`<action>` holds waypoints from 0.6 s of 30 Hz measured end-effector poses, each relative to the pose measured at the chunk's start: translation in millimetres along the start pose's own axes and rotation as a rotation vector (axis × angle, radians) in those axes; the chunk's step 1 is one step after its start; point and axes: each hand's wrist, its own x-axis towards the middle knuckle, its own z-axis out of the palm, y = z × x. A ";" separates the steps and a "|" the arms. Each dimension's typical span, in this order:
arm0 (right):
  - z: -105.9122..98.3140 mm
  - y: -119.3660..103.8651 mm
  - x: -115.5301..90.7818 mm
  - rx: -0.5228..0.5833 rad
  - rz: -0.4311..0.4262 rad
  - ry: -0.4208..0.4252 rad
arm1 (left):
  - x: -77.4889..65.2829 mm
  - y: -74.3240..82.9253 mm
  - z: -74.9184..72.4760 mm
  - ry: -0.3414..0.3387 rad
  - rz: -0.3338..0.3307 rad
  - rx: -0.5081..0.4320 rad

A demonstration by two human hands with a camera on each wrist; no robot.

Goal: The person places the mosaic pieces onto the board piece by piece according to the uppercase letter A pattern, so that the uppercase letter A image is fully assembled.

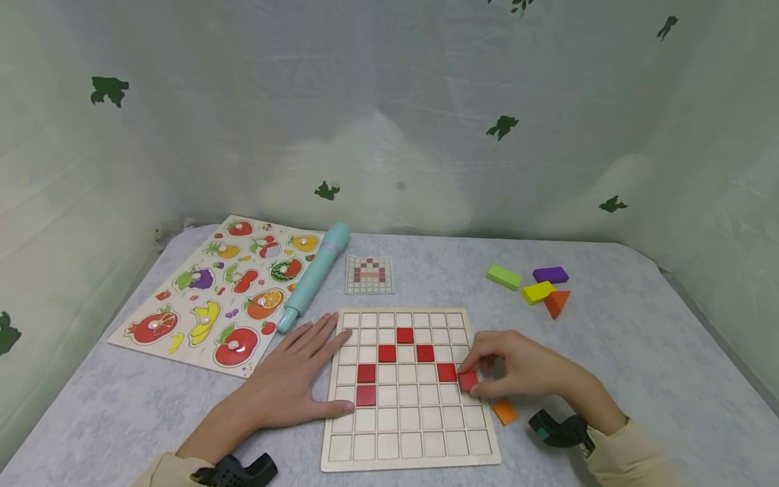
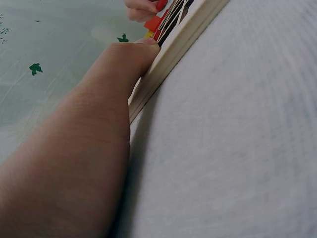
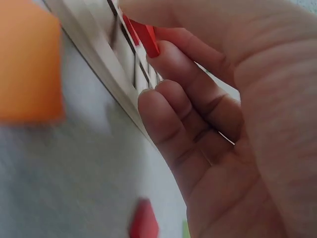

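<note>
A pale wooden grid board lies on the table, with several red square tiles set in its cells in a slanting pattern. My right hand pinches another red tile between thumb and fingers at the board's right side, just beside the lower right red tile. In the right wrist view that pinched tile is tilted over the board's edge. My left hand lies with fingers spread along the board's left edge, its thumb reaching onto the cells. The left wrist view shows the thumb at the board's side.
An orange block lies against the board's right edge. Green, purple, yellow and red-orange blocks are at the back right. Behind the board is a small pattern card. A fruit puzzle board and a teal cylinder occupy the left.
</note>
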 end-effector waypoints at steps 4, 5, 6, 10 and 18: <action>7.3 -3.2 3.9 0.005 -0.028 -0.029 | 0.2 0.0 -0.2 -0.001 0.002 -0.001; 8.6 -3.7 4.5 0.000 -0.029 -0.034 | 0.3 0.1 -0.2 -0.001 0.003 -0.001; 9.8 -3.8 4.9 -0.003 -0.028 -0.037 | 0.3 0.2 -0.2 -0.001 0.004 -0.002; 12.7 -5.2 6.1 -0.019 -0.002 -0.044 | 0.6 0.4 -0.1 -0.001 0.007 -0.003; 13.5 -11.8 9.1 -0.070 0.048 -0.065 | 0.8 0.8 -0.4 -0.002 0.002 0.011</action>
